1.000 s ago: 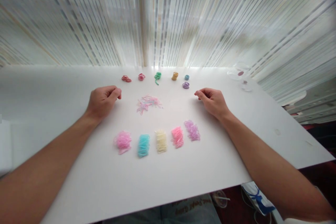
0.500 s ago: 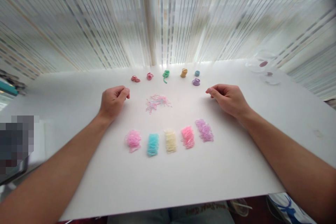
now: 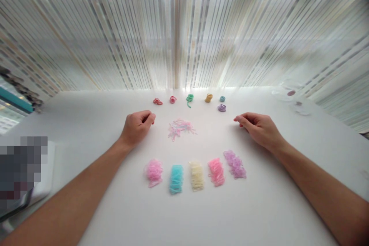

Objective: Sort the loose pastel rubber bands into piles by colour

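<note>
Far left on my feed, a blurred-out dark object [image 3: 20,173] sits over something white [image 3: 49,163], taking up room beside the left forearm; a teal strip [image 3: 15,100] shows past that edge of the bench [image 3: 196,219]. The back edge runs along the striped curtain [image 3: 138,46]; the near side runs out of my view. Left hand [image 3: 138,127]: fingers curled into a loose fist, thumb against them; I cannot tell whether anything small is inside. A red coil [image 3: 157,102] lies just beyond it, a fluffy pink pile [image 3: 155,173] nearer me. Next, a rosy roll [image 3: 172,100] at the back, then the pale pink tangle [image 3: 182,127], mid-bench between the hands, nearer the left one, apart from both. In front, a turquoise bundle [image 3: 176,179]; behind, a green coil [image 3: 189,99] with its tail toward me. Cream bundle [image 3: 197,177], ochre roll [image 3: 208,98], bright pink bundle [image 3: 216,172]. Blue roll [image 3: 222,99] close behind the purple coil [image 3: 221,108]; lilac bundle [image 3: 235,164] ends the front row. I count sideways room between tangle and right hand [image 3: 258,128]: fingers folded, thumb and forefinger tips together, contents unreadable. Far right, clear round plastic pieces [image 3: 301,108] crowd the back corner.
</note>
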Demonstrator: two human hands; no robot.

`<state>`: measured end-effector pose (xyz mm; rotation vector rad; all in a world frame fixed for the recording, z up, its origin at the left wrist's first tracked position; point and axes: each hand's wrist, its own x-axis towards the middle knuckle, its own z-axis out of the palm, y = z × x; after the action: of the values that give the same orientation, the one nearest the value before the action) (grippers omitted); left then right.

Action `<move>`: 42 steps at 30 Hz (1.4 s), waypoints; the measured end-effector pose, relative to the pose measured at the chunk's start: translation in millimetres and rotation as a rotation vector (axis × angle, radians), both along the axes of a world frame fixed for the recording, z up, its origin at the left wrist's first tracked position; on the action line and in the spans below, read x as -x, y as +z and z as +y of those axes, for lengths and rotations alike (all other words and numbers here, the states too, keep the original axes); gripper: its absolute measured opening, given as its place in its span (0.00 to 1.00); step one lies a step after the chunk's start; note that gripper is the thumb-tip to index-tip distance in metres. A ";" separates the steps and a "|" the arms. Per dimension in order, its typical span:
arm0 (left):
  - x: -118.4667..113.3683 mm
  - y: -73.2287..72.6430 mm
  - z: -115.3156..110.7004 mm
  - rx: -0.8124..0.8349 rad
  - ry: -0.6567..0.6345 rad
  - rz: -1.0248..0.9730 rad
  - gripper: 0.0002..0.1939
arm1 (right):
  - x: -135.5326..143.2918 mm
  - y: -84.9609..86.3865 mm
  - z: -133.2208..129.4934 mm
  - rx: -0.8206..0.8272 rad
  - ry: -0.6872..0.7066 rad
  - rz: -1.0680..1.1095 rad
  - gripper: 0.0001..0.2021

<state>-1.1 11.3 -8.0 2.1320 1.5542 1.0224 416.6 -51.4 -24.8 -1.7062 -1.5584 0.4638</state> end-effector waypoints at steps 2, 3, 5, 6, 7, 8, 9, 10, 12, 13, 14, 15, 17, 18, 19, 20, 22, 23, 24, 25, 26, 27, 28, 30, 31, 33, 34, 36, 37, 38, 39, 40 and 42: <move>-0.7 -0.1 -0.1 0.006 0.001 0.000 0.20 | -1.0 -0.2 -0.3 0.008 0.004 -0.003 0.23; -1.0 -0.3 0.1 0.009 0.000 -0.001 0.20 | -1.3 -0.5 -0.5 0.010 0.006 -0.006 0.23; -1.7 -0.6 0.7 0.016 -0.005 -0.002 0.21 | -1.2 -1.4 -1.3 0.013 0.006 -0.014 0.23; -2.0 -0.8 1.0 0.020 -0.009 -0.003 0.21 | -0.7 -1.9 -1.8 0.015 0.006 -0.017 0.23; -2.4 -1.0 1.3 0.024 -0.010 -0.004 0.20 | 0.3 -2.2 -2.3 0.017 0.006 -0.017 0.23; -2.8 -1.2 1.5 0.025 -0.011 -0.005 0.20 | 1.8 -2.1 -2.6 0.019 0.009 -0.014 0.23; -3.0 -1.4 1.5 0.024 -0.010 -0.005 0.20 | 4.1 -1.4 -2.8 0.026 0.019 -0.009 0.23; -3.3 -1.5 1.4 0.023 -0.008 -0.004 0.20 | 7.5 0.2 -2.7 0.044 0.039 -0.002 0.23; -3.4 -1.5 0.9 0.021 -0.006 -0.004 0.20 | 17.9 6.9 -0.9 0.116 0.109 0.005 0.23; -3.4 -1.3 0.7 0.023 -0.007 -0.003 0.20 | 25.2 12.0 0.9 0.163 0.159 -0.007 0.23; -3.4 -1.1 0.4 0.026 -0.009 -0.002 0.20 | 33.9 18.1 3.5 0.209 0.213 -0.028 0.23; -3.3 -0.9 0.3 0.030 -0.010 0.000 0.20 | 43.6 24.7 7.0 0.246 0.274 -0.070 0.22; -3.2 -0.2 0.1 0.033 -0.008 0.006 0.20 | 65.0 37.6 16.3 0.230 0.384 -0.160 0.21; -3.3 0.1 0.1 0.033 -0.006 0.009 0.20 | 75.7 42.7 22.0 0.200 0.422 -0.185 0.20; -3.4 0.4 0.1 0.033 -0.003 0.012 0.20 | 85.8 46.2 28.1 0.173 0.465 -0.206 0.20; -3.6 0.7 0.1 0.034 -0.002 0.013 0.20 | 94.9 47.8 34.2 0.151 0.494 -0.219 0.20; -3.9 1.0 -0.1 0.037 0.000 0.016 0.21 | 109.2 45.3 45.7 0.143 0.561 -0.225 0.23; -4.0 1.1 -0.2 0.038 0.000 0.018 0.21 | 114.1 41.7 50.4 0.141 0.587 -0.223 0.24; -4.1 1.2 -0.4 0.038 -0.001 0.021 0.21 | 117.5 36.9 54.4 0.137 0.609 -0.213 0.23; -4.2 1.2 -0.6 0.037 -0.001 0.024 0.21 | 119.5 31.6 57.5 0.128 0.621 -0.196 0.22; -4.3 1.3 -0.9 0.036 -0.001 0.029 0.21 | 120.4 26.1 59.9 0.112 0.623 -0.171 0.18; -4.4 1.4 -1.1 0.037 0.000 0.034 0.21 | 120.4 20.9 61.5 0.094 0.621 -0.141 0.15; -4.5 1.5 -1.3 0.040 0.001 0.042 0.21 | 119.7 16.4 62.5 0.077 0.618 -0.109 0.13; -4.5 2.2 -1.9 0.044 0.003 0.056 0.21 | 117.4 9.8 63.2 0.043 0.604 -0.054 0.12; -4.4 2.6 -2.2 0.046 0.004 0.061 0.21 | 116.3 7.8 63.0 0.027 0.593 -0.034 0.13; -4.2 3.8 -2.8 0.050 0.008 0.062 0.21 | 114.8 5.8 62.1 0.000 0.567 -0.004 0.14; -4.0 4.4 -3.2 0.052 0.010 0.060 0.21 | 114.5 5.6 61.5 -0.010 0.554 0.007 0.14; -3.6 5.5 -3.9 0.053 0.009 0.056 0.21 | 114.7 5.8 60.2 -0.035 0.542 0.012 0.13; -3.4 6.0 -4.2 0.051 0.007 0.055 0.21 | 115.0 6.1 59.7 -0.055 0.540 0.009 0.13; -3.3 6.4 -4.5 0.049 0.004 0.054 0.21 | 115.2 6.4 59.2 -0.082 0.538 0.004 0.12; -3.2 6.8 -4.7 0.047 0.003 0.054 0.21 | 115.4 6.8 58.7 -0.117 0.534 -0.001 0.12; -3.1 7.0 -4.8 0.046 0.003 0.055 0.21 | 115.3 7.1 58.2 -0.159 0.529 -0.005 0.12; -3.1 7.4 -4.8 0.046 0.006 0.058 0.20 | 114.9 7.9 56.8 -0.249 0.524 -0.015 0.10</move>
<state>2.0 6.6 -0.6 2.1444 1.5962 0.9252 301.7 5.4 -16.8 -1.1085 -1.9845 0.4889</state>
